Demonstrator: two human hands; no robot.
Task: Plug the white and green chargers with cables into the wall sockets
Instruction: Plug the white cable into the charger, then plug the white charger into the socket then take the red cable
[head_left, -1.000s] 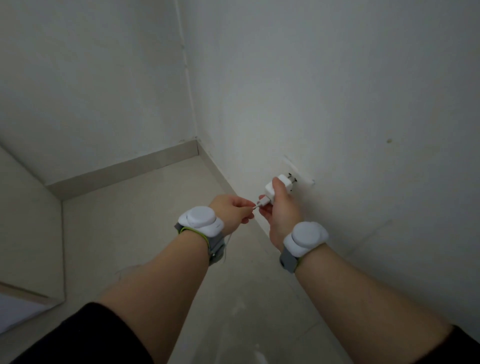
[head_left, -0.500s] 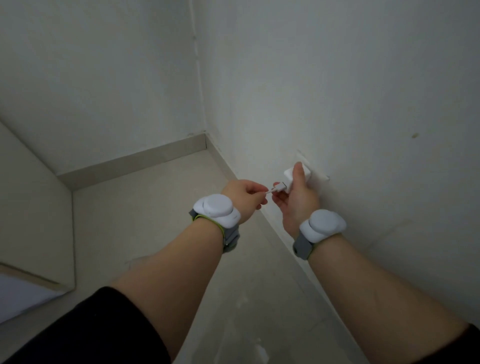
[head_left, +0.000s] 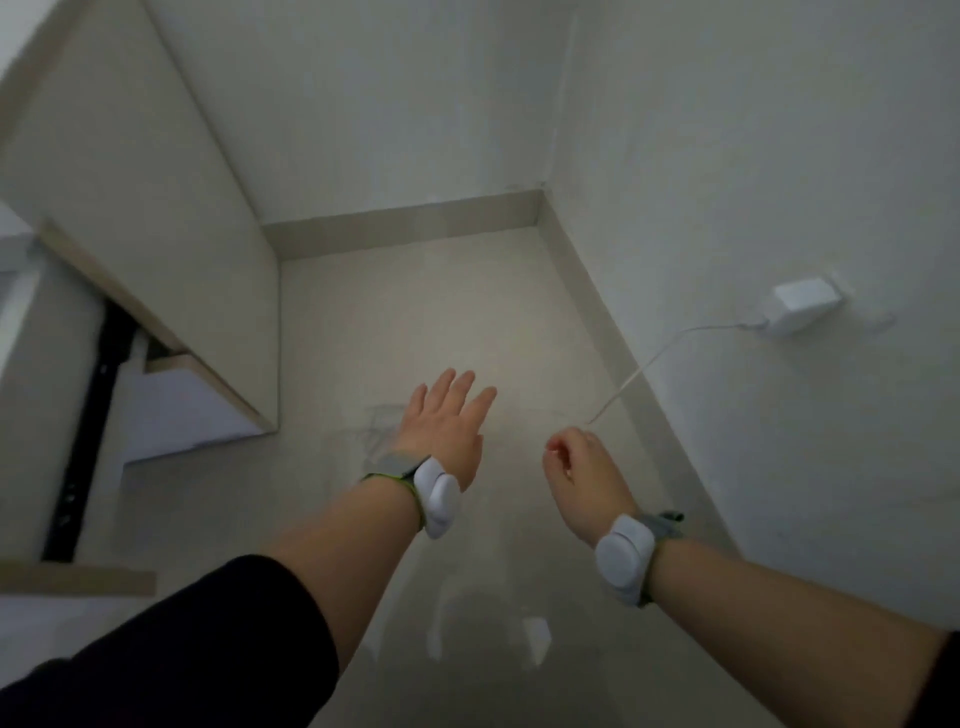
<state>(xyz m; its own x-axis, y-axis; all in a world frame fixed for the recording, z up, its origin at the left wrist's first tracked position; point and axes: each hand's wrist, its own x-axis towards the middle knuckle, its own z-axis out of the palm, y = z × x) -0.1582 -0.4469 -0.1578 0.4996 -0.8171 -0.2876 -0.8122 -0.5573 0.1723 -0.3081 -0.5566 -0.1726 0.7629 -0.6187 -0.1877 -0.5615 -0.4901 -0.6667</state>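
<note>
The white charger sits against the wall socket on the right wall, with no hand on it. Its thin white cable runs down and left, almost straight, to my right hand. That hand hangs low beside the wall with its fingers curled, and the cable's end meets its fingertips. My left hand is spread flat over the floor, fingers apart, holding nothing. Faint thin loops, maybe another cable, lie blurred on the floor beside it. No green charger is in view.
A pale cabinet with wood-edged panels stands along the left, with a black strip beside it. A baseboard lines the far corner. Small white patches mark the floor between my forearms.
My right hand has left the charger, which now stays in the socket, and dropped back along the cable. My left hand has let go of the plug end and opened. My view swung left.
</note>
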